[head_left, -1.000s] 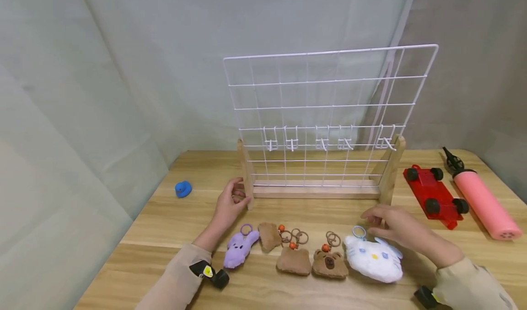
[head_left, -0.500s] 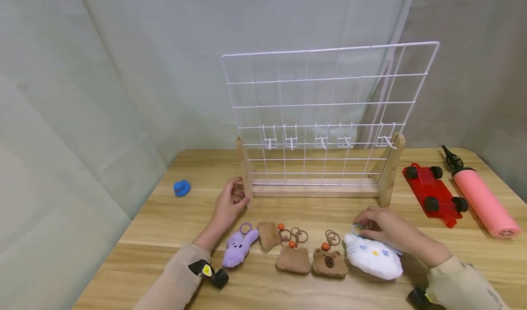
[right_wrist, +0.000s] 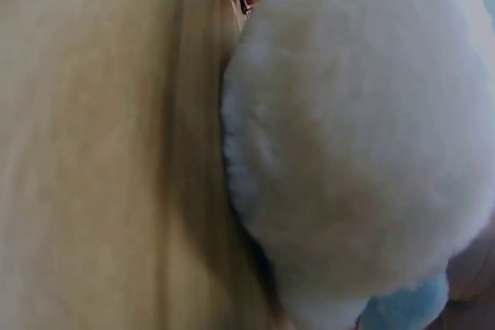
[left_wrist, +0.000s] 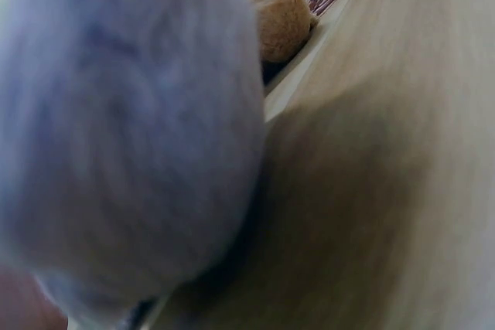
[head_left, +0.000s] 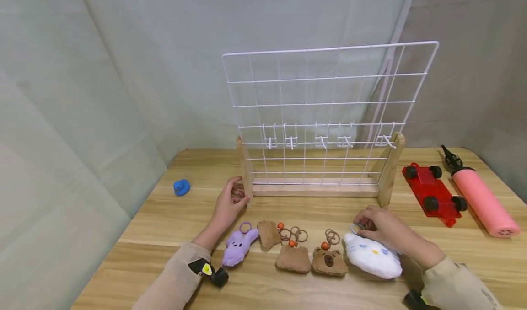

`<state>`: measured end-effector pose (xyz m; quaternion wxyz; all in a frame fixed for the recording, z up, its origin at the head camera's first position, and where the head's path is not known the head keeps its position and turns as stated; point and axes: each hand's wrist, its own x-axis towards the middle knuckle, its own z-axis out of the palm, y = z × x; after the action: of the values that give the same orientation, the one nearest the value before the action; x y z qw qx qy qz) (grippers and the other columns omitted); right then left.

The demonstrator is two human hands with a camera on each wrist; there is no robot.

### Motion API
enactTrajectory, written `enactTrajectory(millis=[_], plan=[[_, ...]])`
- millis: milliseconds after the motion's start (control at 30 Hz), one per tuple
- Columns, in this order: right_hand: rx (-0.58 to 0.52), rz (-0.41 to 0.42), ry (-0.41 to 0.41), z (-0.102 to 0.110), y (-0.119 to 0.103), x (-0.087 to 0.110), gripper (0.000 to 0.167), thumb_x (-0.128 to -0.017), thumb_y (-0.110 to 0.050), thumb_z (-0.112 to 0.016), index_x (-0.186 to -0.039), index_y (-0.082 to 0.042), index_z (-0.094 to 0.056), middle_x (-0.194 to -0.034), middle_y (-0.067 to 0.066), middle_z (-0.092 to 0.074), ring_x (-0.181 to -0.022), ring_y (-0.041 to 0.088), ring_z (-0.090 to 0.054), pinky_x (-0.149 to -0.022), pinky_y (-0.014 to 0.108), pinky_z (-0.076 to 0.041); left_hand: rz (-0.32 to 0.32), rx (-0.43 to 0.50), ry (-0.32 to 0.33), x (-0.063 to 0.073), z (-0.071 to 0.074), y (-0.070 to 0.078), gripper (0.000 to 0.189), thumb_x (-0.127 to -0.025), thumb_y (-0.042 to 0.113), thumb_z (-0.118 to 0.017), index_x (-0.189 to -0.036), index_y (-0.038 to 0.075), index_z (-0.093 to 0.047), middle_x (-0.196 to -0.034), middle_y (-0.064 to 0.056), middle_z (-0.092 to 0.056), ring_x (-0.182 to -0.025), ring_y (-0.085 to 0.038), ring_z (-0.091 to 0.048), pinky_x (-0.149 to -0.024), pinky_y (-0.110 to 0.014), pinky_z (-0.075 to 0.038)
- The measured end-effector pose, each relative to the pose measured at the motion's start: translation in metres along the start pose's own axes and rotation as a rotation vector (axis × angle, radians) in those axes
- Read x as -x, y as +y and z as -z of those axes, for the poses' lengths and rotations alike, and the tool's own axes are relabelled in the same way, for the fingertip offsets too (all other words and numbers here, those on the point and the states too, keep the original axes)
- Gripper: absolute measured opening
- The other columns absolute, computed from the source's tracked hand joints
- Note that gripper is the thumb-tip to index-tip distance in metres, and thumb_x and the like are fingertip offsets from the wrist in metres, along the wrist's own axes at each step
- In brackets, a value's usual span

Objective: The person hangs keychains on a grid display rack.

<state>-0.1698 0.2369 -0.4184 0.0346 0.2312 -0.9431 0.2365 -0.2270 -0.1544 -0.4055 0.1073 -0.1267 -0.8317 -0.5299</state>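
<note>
My left hand [head_left: 229,199] holds the left wooden foot of a white wire grid rack [head_left: 314,191], thumb in front and fingers curled behind it. Several white hooks [head_left: 322,141] hang in a row on the grid. At the right, my right hand [head_left: 384,227] pinches the light blue ring [head_left: 357,228] of a white cat plush keychain [head_left: 372,256], which lies on the table. Its fur [right_wrist: 356,129] fills much of the right wrist view. By my left forearm lies a purple bunny plush keychain [head_left: 238,248], seen large and blurred as purple fur [left_wrist: 124,129] in the left wrist view.
Between the hands lie three brown plush keychains, one showing a bear face [head_left: 329,261]. A blue rubber duck [head_left: 181,187] sits at the far left. To the right are an upturned red toy car [head_left: 434,193] and a pink hand pump [head_left: 486,202].
My right hand has moved left and closed its fingers at the light blue ring. The white plush has shifted slightly. The left hand stays at the rack's foot.
</note>
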Motion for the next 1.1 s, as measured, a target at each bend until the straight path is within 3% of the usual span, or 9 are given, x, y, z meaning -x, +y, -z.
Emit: enactTrajectory(millis=[467, 767, 1100], plan=[[-0.097, -0.077, -0.011, -0.005, -0.007, -0.005, 0.020, -0.077, -0.011, -0.076, -0.087, -0.012, -0.059, -0.077, -0.005, -0.054, -0.068, 0.000, -0.046, -0.056, 0.018, -0.042, -0.005, -0.030, 0.010, 0.002, 0.006, -0.002, 0.054, -0.080, -0.013, -0.065, -0.129, -0.011, -0.042, -0.108, -0.032, -0.060, -0.088, -0.037, -0.060, -0.071, -0.016, -0.053], [-0.097, -0.014, -0.028, -0.003, -0.003, -0.003, 0.015, -0.078, -0.009, -0.074, -0.087, -0.015, -0.063, -0.075, -0.011, -0.058, -0.068, -0.005, -0.048, -0.058, 0.018, -0.045, 0.008, 0.003, 0.012, 0.002, 0.002, -0.007, 0.055, -0.080, -0.013, -0.065, -0.130, -0.011, -0.042, -0.108, -0.031, -0.059, -0.088, -0.034, -0.059, -0.072, -0.018, -0.054], [-0.124, 0.040, -0.021, 0.010, -0.002, 0.002, 0.009, -0.083, -0.007, -0.071, -0.084, -0.011, -0.064, -0.074, -0.010, -0.062, -0.068, -0.007, -0.052, -0.057, 0.019, -0.048, -0.023, 0.027, -0.001, 0.001, -0.001, -0.007, 0.055, -0.080, -0.013, -0.065, -0.130, -0.011, -0.042, -0.108, -0.032, -0.059, -0.086, -0.028, -0.059, -0.070, -0.017, -0.055]])
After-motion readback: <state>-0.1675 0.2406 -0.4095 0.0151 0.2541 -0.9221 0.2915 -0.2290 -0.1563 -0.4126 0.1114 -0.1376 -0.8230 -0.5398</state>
